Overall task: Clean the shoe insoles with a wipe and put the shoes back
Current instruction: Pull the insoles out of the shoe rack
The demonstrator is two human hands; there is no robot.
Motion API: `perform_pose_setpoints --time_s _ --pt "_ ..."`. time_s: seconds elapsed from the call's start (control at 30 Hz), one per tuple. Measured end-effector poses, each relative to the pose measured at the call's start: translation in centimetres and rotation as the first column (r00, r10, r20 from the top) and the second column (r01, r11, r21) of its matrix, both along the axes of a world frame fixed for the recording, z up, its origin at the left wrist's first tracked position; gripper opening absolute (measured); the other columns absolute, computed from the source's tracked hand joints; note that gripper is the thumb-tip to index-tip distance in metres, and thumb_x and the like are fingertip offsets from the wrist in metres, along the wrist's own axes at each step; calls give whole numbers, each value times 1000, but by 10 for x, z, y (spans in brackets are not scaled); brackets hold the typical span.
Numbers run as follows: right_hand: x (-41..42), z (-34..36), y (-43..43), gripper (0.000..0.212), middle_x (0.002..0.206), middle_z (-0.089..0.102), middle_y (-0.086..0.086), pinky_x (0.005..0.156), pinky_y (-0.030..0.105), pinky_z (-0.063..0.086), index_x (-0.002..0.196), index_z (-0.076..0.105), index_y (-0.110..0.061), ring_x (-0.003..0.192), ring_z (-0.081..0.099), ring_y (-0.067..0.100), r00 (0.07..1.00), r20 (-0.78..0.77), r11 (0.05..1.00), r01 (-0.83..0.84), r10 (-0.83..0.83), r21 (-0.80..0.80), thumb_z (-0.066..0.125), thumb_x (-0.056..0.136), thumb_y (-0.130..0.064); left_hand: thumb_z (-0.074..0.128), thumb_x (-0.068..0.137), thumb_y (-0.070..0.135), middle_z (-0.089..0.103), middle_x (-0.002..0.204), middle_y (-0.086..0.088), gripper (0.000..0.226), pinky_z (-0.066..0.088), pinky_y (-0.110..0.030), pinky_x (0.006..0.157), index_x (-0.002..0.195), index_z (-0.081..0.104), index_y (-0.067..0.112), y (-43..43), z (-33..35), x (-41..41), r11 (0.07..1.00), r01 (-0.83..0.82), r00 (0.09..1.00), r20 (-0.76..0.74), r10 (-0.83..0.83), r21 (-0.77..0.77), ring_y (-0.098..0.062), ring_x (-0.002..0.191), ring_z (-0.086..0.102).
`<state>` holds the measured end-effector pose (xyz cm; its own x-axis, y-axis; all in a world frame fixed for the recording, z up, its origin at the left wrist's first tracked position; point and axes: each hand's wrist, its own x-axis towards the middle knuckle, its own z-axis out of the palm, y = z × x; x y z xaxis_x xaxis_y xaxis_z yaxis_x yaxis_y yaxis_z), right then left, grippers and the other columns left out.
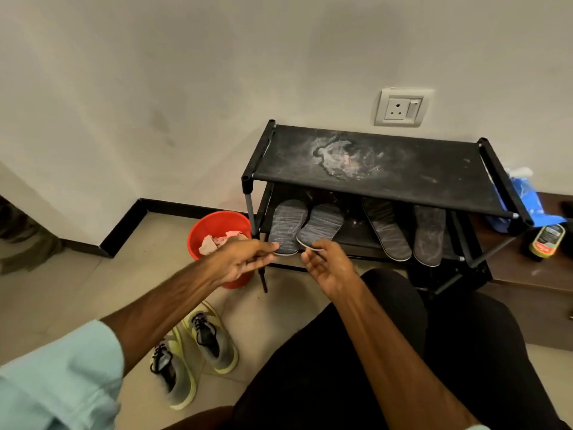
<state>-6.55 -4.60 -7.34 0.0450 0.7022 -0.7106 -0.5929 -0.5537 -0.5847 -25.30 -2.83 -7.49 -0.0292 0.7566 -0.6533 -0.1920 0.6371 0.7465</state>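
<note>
Two grey insoles lie side by side on the lower shelf of a black shoe rack (384, 187). My left hand (245, 259) pinches the near end of the left grey insole (286, 226). My right hand (328, 265) holds the near end of the right grey insole (321, 226) between thumb and fingers. Two darker insoles (386, 229) (429, 234) lie further right on the same shelf. A pair of grey and yellow sneakers (192, 352) stands on the floor tiles under my left forearm.
A red bucket (217, 226) with crumpled used wipes stands left of the rack. A blue wipe pack (524, 193) and a shoe polish tin (547, 242) sit right of the rack. The rack's top shelf is dusty. My black-clad knee (403, 352) fills the lower right.
</note>
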Motion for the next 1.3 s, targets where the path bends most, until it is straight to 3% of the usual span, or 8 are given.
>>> perform_pose_setpoints --time_s 0.17,0.3,0.5,0.67,0.77,0.87,1.03,1.3 --pt "-18 31 -55 7 70 69 9 64 24 62 83 66 -2 61 66 13 996 -65 995 -64 69 73 68 90 -2 93 65 10 77 98 -10 51 57 -17 61 110 71 1 -62 34 -39 999 14 999 -35 -13 50 -9 69 70" --pt "-24 53 -100 10 75 72 11 65 22 63 79 69 -2 67 69 15 989 -82 989 -116 124 92 71 89 0 92 64 15 73 85 -7 43 54 -15 59 102 78 1 -118 68 -66 995 64 996 -71 -58 78 -7 64 63" --pt "-27 84 -155 6 87 76 17 64 21 61 90 75 1 73 74 16 955 -33 940 -282 293 193 73 88 -5 86 75 23 62 75 -3 28 49 -13 54 96 79 5 -192 117 -106 973 165 982 -115 -148 159 -5 62 55" --pt "-38 103 -182 8 90 77 20 64 21 58 91 77 -3 76 75 17 885 66 839 -459 461 292 72 89 -8 86 79 25 58 78 -3 33 48 -13 54 104 77 6 -236 135 -136 958 195 977 -131 -170 211 -5 64 52" --pt "-41 106 -184 24 91 77 19 62 21 57 107 72 4 76 75 16 835 151 775 -549 530 313 74 89 -11 86 79 25 59 83 -5 35 49 -13 56 107 77 7 -254 135 -143 962 160 983 -127 -134 220 -6 67 53" --pt "-43 108 -176 33 92 78 14 56 21 54 114 68 5 74 73 14 765 246 708 -644 595 289 77 87 -12 84 77 22 64 83 -5 34 54 -13 61 107 78 6 -266 127 -140 974 77 996 -50 -68 213 -4 68 59" --pt "-47 100 -153 14 91 79 12 41 18 34 98 72 -2 53 54 9 620 413 613 -772 666 169 75 87 -9 86 76 20 70 87 -11 30 56 -15 65 102 79 6 -270 99 -119 993 11 1000 -6 -10 118 -8 69 64" --pt "-55 49 -108 14 88 80 9 47 20 33 100 75 -1 51 49 8 462 484 560 -825 743 -73 72 88 -7 86 59 16 73 79 -15 21 55 -17 50 76 78 6 -250 32 -96 958 -266 959 74 274 -103 -10 56 68"
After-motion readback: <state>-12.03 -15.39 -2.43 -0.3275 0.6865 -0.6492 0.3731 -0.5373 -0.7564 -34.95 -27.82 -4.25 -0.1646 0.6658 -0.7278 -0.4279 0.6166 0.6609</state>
